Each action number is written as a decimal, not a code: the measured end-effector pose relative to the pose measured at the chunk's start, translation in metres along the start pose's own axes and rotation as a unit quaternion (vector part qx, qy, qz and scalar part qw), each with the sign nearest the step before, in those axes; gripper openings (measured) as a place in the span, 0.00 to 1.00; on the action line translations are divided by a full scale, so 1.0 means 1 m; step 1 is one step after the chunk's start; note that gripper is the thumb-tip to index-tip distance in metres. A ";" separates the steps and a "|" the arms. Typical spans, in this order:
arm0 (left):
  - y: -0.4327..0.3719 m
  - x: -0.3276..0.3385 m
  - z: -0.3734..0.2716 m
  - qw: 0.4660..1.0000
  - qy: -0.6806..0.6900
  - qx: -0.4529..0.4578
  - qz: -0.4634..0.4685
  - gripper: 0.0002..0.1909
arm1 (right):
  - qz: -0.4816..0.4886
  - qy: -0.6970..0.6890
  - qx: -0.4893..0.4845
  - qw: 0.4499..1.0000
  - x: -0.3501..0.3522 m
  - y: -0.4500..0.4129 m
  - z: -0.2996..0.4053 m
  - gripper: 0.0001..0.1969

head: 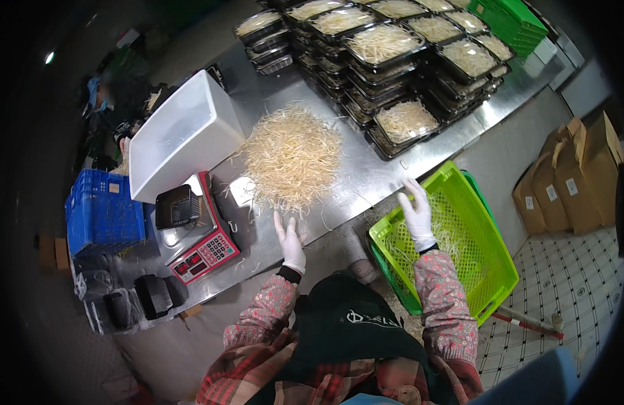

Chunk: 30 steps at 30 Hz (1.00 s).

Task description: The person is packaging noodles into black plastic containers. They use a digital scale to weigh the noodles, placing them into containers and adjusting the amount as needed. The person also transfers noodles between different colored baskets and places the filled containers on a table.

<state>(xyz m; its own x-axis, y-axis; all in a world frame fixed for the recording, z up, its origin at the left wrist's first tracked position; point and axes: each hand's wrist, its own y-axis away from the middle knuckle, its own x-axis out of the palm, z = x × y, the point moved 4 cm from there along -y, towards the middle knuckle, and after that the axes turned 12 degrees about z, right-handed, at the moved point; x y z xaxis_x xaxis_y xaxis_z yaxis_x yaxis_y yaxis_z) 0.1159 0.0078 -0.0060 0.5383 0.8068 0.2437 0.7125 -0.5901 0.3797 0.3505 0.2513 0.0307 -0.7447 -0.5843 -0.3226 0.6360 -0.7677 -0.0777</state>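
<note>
A loose heap of bean sprouts (294,157) lies on the stainless steel table (360,195). My left hand (293,244), in a white glove, is at the near edge of the heap with its fingers apart and nothing held. My right hand (417,215), also gloved, is over the near-left side of a lime green plastic crate (486,243), fingers spread and holding nothing. Some sprouts lie inside that crate. Left of the heap, a red digital scale (206,258) carries a black plastic tray (178,206) that looks bare inside.
Stacked black trays of sprouts under clear lids (385,43) fill the table's far right. A white foam box (185,136) stands behind the scale, beside a blue crate (104,212). More black trays (152,296) sit front left. Cardboard boxes (570,177) stand right. Another person's hand (125,144) shows far left.
</note>
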 end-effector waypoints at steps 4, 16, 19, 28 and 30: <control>0.029 0.025 0.026 0.998 -0.045 -0.007 0.044 0.24 | -0.240 -0.056 0.185 0.951 -0.110 0.138 -0.133 0.22; 0.072 0.108 0.091 0.915 -0.162 -0.206 0.305 0.13 | -0.209 -0.001 0.583 0.785 -0.104 0.353 -0.292 0.41; 0.078 0.089 0.093 0.908 -0.208 -0.210 0.298 0.13 | -0.209 0.069 0.586 0.780 -0.116 0.311 -0.296 0.44; 0.106 0.023 0.093 0.933 -0.253 -0.212 0.146 0.13 | -0.073 0.166 0.664 0.726 -0.101 0.124 -0.263 0.56; 0.111 0.017 0.097 0.933 -0.251 -0.211 0.145 0.13 | -0.004 0.283 0.600 0.749 -0.086 0.104 -0.254 0.45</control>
<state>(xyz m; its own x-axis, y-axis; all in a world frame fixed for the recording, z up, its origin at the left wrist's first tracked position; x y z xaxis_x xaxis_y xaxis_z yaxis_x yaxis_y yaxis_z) 0.2478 -0.0467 -0.0467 0.8997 0.4361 -0.0183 0.3202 -0.6310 0.7066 0.5320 0.2888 -0.1893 -0.3273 -0.6343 -0.7004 -0.2594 -0.6525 0.7121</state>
